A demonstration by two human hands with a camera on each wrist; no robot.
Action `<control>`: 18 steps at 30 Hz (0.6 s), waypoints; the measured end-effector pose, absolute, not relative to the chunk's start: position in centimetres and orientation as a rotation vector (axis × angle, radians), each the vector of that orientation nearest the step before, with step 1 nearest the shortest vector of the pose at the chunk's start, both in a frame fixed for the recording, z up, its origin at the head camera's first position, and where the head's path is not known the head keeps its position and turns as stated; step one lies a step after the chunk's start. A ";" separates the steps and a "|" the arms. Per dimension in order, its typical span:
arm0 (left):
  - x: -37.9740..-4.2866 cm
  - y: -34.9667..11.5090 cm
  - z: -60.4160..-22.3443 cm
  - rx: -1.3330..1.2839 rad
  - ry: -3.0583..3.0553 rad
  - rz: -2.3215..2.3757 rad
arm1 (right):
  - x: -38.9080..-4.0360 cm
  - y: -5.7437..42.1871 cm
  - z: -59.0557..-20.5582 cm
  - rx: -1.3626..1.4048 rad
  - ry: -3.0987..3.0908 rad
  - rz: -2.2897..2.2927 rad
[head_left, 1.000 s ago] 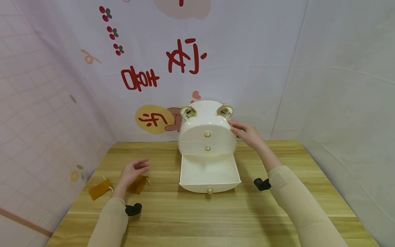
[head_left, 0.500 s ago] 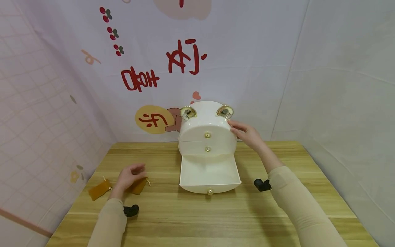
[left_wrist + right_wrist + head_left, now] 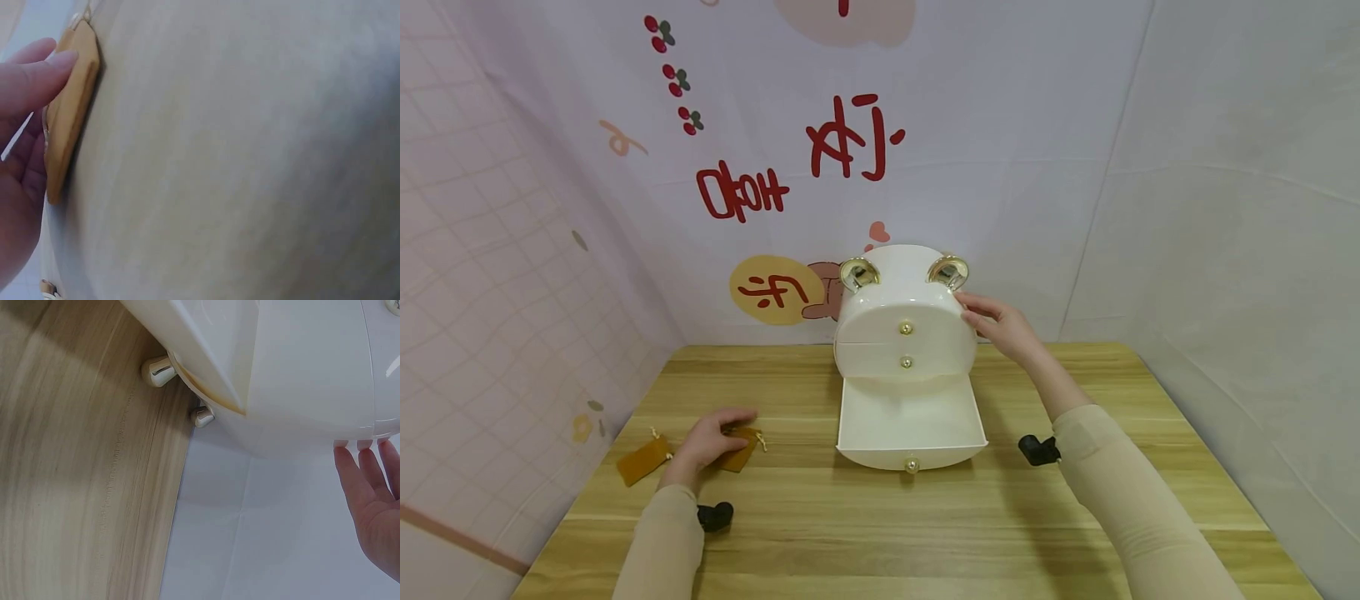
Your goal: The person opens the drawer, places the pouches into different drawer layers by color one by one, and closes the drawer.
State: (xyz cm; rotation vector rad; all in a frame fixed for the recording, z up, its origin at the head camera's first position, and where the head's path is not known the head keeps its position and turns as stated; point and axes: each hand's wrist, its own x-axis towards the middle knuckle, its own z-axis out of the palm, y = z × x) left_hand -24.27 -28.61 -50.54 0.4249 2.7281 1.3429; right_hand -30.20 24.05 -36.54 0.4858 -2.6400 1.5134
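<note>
A mustard drawstring pouch lies on the table at left, its cord toward the cabinet. My left hand is lowered over it, thumb and fingers spread across its width. In the left wrist view, the thumb tip overlaps the pouch and the other fingers are partly hidden behind it. A glossy white mini cabinet with gold knobs and two gold-rimmed rounds on top stands at the back centre. Its bottom drawer is pulled out, with nothing visible inside. My right hand rests straight fingertips against the cabinet's upper right side.
A second mustard pouch lies farther left. Black wrist cameras, one at the left wrist and one at the right wrist, stick out over the wooden table. A printed cloth wall rises right behind the cabinet.
My left hand has come down and slightly left onto the nearer pouch, its fingers spreading around it. The right hand, cabinet and open drawer have stayed in place.
</note>
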 end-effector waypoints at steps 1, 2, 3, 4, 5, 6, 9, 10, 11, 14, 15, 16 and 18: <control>-24.2 -28.7 -50.5 0.450 2.733 1.334 | -30.2 24.1 -36.5 0.488 -2.640 1.511; -24.2 -28.7 -50.6 0.453 2.733 1.338 | -30.2 24.1 -36.6 0.490 -2.641 1.507; -24.2 -28.8 -50.6 0.462 2.737 1.330 | -30.2 24.1 -36.6 0.492 -2.643 1.503; -24.2 -28.8 -50.6 0.462 2.736 1.331 | -30.2 24.1 -36.6 0.492 -2.644 1.499; -24.1 -28.8 -50.6 0.458 2.736 1.332 | -30.2 24.1 -36.6 0.493 -2.645 1.496; -24.1 -28.8 -50.7 0.445 2.740 1.331 | -30.3 24.1 -36.6 0.493 -2.647 1.493; -24.1 -28.7 -50.8 0.387 2.745 1.326 | -30.2 24.1 -36.6 0.489 -2.648 1.494; -24.1 -28.7 -50.8 0.366 2.745 1.326 | -30.2 24.1 -36.6 0.488 -2.647 1.495; -24.1 -28.6 -50.9 0.354 2.749 1.318 | -30.2 24.2 -36.5 0.488 -2.646 1.495; -24.1 -28.5 -51.0 0.298 2.741 1.339 | -30.1 24.2 -36.5 0.489 -2.645 1.492; -24.1 -28.5 -51.0 0.288 2.739 1.346 | -30.1 24.1 -36.5 0.492 -2.644 1.491; -24.1 -28.4 -51.1 0.280 2.739 1.351 | -30.1 24.1 -36.5 0.493 -2.645 1.490; -24.1 -28.4 -51.1 0.255 2.733 1.374 | -30.1 24.1 -36.5 0.493 -2.647 1.487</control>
